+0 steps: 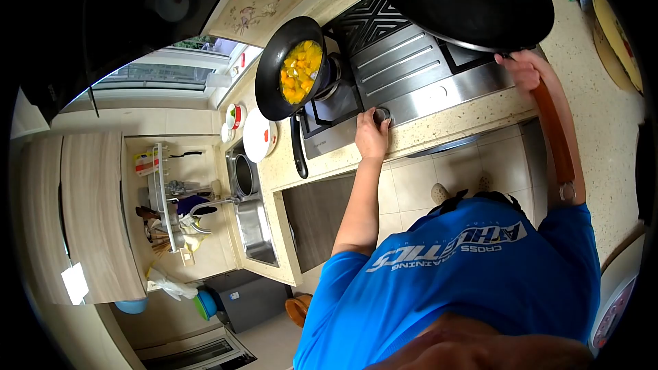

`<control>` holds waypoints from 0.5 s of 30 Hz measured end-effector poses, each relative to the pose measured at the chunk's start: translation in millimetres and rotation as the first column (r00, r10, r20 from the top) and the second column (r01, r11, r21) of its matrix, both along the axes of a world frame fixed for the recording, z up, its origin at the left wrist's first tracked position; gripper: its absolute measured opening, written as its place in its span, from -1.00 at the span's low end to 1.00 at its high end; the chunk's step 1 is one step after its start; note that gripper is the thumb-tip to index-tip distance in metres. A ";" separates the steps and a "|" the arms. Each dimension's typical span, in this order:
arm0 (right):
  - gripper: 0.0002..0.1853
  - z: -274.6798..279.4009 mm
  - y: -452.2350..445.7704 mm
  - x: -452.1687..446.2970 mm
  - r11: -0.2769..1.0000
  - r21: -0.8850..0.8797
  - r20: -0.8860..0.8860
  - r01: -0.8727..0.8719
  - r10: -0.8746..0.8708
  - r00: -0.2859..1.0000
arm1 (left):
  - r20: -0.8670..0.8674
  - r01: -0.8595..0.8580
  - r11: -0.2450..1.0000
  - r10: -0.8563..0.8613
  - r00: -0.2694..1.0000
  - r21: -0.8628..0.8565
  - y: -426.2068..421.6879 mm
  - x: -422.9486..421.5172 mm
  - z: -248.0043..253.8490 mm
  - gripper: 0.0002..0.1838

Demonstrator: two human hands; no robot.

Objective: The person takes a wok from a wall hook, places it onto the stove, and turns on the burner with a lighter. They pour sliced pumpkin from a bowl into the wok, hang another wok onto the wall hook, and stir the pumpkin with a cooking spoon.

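At the front edge of the gas stove [439, 89], my left hand [372, 138] has its fingers closed around a round control knob [382, 116]. My right hand [526, 70] grips a large black wok [466, 0] where its wooden handle [554, 130] meets the rim. That handle runs back along my forearm, and the wok covers the stove's right burner. Over the left burner sits a black frying pan [271, 75] with yellow, egg-like pieces [300, 72] inside. Its black handle [299, 147] sticks out toward the counter's front edge.
Left of the frying pan stand a white bowl [259, 136] and a smaller red-and-white bowl [238, 116]. A steel sink [257, 229] lies beyond, below a dish rack [163, 195]. On the right counter is a round yellowish board [617, 41].
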State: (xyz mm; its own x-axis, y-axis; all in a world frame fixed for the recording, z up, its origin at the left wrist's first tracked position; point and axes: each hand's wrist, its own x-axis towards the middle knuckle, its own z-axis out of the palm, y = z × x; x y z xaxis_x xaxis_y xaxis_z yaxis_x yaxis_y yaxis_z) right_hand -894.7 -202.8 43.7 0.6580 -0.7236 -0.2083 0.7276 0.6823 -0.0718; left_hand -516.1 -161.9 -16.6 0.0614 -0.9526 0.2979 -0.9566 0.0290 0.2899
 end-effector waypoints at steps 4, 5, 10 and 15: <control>-0.70 0.7 32.0 -2.8 0.989 -0.118 -0.135 0.092 -0.108 0.985 | -0.043 -0.016 0.999 0.017 0.999 0.041 -0.9 1.1 -2.6 -0.60; -0.70 5.6 38.9 -2.4 0.984 -0.157 -0.229 0.090 -0.125 0.965 | -0.059 -0.026 0.998 0.029 0.998 0.051 -1.0 0.7 -1.9 -0.60; -0.74 22.9 65.2 -5.9 0.927 -0.357 -0.413 0.116 -0.268 0.871 | -0.036 -0.023 0.999 0.024 0.999 0.030 1.2 -0.9 1.5 -0.60; -0.76 33.0 83.6 -9.8 0.919 -0.360 -0.499 0.161 -0.335 0.799 | -0.028 -0.013 0.997 0.015 0.999 0.074 1.4 1.3 -1.2 -0.58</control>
State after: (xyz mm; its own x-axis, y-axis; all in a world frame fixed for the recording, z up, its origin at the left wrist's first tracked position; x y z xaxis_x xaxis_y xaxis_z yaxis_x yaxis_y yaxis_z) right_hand -904.5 -119.2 76.7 0.2887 -0.9289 -0.2319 0.6495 0.3680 -0.6654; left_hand -514.8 -160.5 -17.7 0.0823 -0.9709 0.2248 -0.9481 -0.0067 0.3179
